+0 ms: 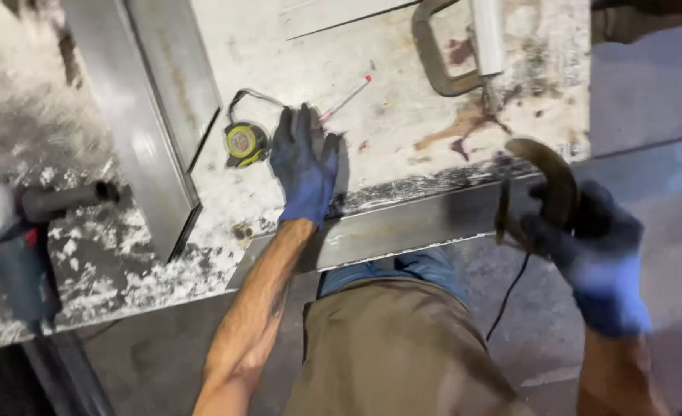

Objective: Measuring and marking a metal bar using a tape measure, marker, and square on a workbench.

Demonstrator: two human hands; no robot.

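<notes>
Bench was pretty cluttered on the left: a long steel tube (137, 115) ran diagonally down the upper left, with an angle grinder (17, 246) parked at the far left edge. A tape measure (245, 143) and red-tipped marker (346, 98) crowded the centre, and a C-clamp (441, 58) blocked top centre. Only the stained patch mid-right was open.

Both gloves blue: left hand (304, 166) darker navy across the fingers, right hand (597, 258) same blue. Tape measure (245, 143) yellow with black trim. Marker (346, 98) pale with a red tip. Clamp (545, 189) in the right hand rusty brown; second clamp (437, 58) dull grey-brown. Worktable (403, 131) off-white, mottled with brown-red stains (black scuffing along the edge). Steel tube (137, 131) plain grey. Grinder (21, 254) blue-grey, black handle. Trousers (391, 347) khaki-brown.
</notes>
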